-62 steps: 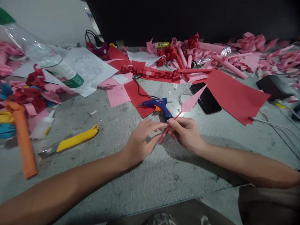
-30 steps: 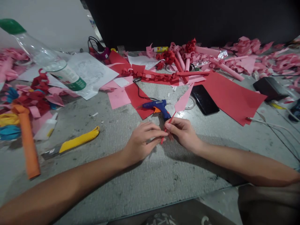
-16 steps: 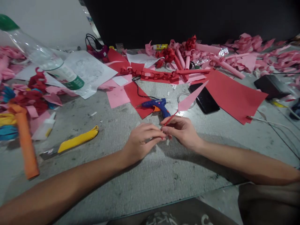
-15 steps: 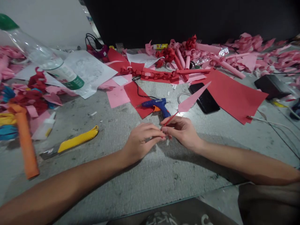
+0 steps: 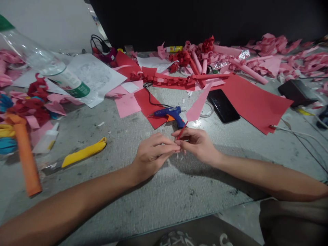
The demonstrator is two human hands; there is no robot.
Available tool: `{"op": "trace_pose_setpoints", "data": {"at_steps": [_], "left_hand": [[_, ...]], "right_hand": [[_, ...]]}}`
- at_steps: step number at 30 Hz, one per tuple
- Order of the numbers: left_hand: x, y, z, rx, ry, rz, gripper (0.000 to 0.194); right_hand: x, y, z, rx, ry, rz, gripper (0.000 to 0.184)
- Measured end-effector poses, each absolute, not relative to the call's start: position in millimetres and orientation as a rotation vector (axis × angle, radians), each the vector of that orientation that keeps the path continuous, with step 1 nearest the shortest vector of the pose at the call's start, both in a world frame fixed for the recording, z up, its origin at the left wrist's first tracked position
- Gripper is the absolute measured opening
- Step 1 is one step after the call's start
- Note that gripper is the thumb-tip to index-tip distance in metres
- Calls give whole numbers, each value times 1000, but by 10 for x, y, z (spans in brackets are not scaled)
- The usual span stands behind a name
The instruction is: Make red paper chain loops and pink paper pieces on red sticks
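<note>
My left hand [image 5: 151, 156] and my right hand [image 5: 197, 145] meet at the middle of the grey table [image 5: 159, 191], fingers pinched together on the lower end of a thin rolled red paper strip [image 5: 181, 131]. The strip's loose pink end [image 5: 197, 104] rises up and away from my fingers as a flat pointed flap. Just beyond my fingers lies a blue hot glue gun [image 5: 171, 114] with an orange trigger, its black cord running back over a red sheet.
A yellow utility knife [image 5: 83, 153] lies to the left, a black phone [image 5: 222, 106] and a large red sheet [image 5: 253, 102] to the right. An orange paper roll [image 5: 24, 153], a plastic bottle [image 5: 46, 65] and heaps of pink and red paper pieces [image 5: 205, 61] crowd the table's edges.
The strip has been rolled further: its red lower end no longer sticks out below my fingers, and the pink flap has swung from leaning right to more upright. Hands stayed in place.
</note>
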State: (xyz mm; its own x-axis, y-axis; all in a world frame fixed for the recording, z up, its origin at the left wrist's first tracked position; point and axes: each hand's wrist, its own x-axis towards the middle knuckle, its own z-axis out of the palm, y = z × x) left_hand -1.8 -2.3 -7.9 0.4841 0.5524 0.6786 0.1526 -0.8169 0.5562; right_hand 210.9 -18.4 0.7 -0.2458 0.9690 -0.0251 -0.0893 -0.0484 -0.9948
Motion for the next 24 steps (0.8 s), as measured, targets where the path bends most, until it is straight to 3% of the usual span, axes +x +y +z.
{"op": "trace_pose_setpoints", "data": {"at_steps": [10,15,24], "left_hand": [[36,-29,-41,2219,606,1249,8],[37,-23,-41,2038,638,1173,14],[52,-12,-50,1746,786,1110,11]], "right_hand": [[2128,-208,27,-1027,-1382,1463,17],[2124,-188,54,-1026,-1416,1436,31],[2116,-197,-5,-1051,-1396,1443,28]]}}
